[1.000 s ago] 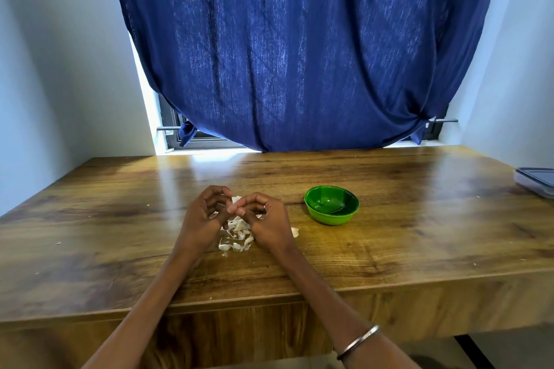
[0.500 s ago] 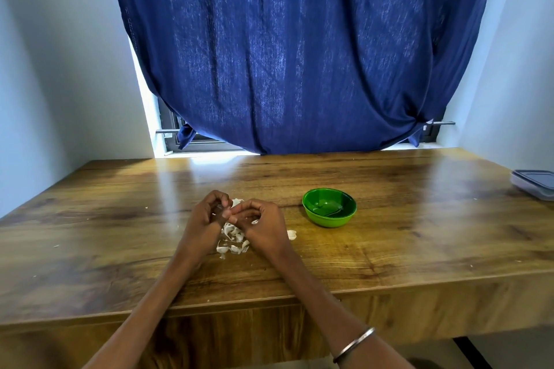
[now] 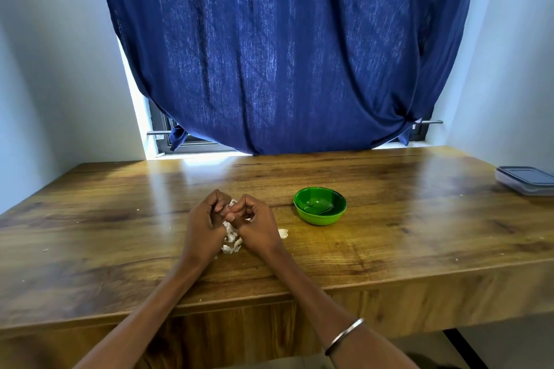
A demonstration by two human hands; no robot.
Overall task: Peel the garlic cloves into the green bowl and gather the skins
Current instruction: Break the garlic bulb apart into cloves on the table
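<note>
Hands met at the middle of the wooden table (image 3: 389, 249), fingertips drawn together over a small heap of pale garlic skins (image 3: 231, 241). The left hand (image 3: 207, 225) had its fingers curled inward, knuckles up, and the right hand (image 3: 256, 223) mirrored it, thumb and forefinger closed toward the left hand's fingertips. Whatever the 2 hands pinched between them was hidden by the fingers, so it could not be told whether a clove was held there; only a scrap of white showed just behind the knuckles. The skins lay directly under and between the palms, touching the table, with the heap's near edge showing below the wrists. 1 loose pale piece (image 3: 283, 233), clove or skin, sat just beside the right hand's outer edge. The green bowl (image 3: 320, 205) stood upright to the right of the hands, apart from them, with no cloves clearly visible inside. A lidded plastic container (image 3: 526, 180) rested at the table's far right edge, and a metal bangle (image 3: 344, 335) circled the right forearm.
</note>
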